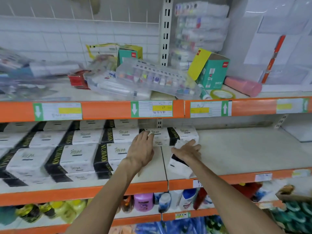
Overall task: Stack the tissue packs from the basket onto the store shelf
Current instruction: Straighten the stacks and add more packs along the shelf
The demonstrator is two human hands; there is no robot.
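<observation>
Fingertips of the left hand [141,150] press flat against a stacked pack [159,134] at the back of the shelf [236,149]. The right hand [187,152] lies spread, fingers straight, on a loose pack [177,168] tilted on the board just beside that stack. Soft, light and film-wrapped by the look of it, the loose pack would likely squash under a pinch and slide easily, so broad palms across its short sides suit best. Rows of packs [76,157] fill the left.
</observation>
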